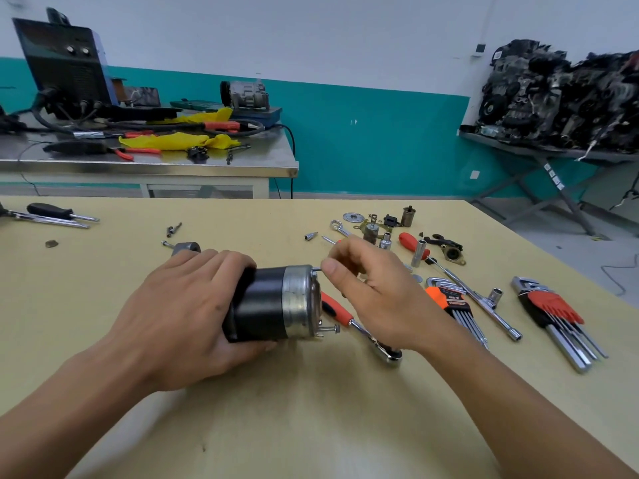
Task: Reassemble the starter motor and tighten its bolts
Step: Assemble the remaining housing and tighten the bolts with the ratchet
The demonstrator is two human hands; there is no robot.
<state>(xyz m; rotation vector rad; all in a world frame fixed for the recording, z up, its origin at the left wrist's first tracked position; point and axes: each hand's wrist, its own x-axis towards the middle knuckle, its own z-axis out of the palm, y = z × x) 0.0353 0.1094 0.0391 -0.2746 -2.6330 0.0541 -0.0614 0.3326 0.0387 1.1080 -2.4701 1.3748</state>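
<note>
On the table (311,426), starter motor (269,302) lies left-right, bolts (330,329) pointing right.

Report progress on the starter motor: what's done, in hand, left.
Done: the cap sits on the motor body. In hand: the left hand grips the motor while the right hand pinches the upper bolt at the cap. Left: the lower bolt sticks well out, and the ratchet lies unused on the table, so both bolts likely need tightening.
</note>
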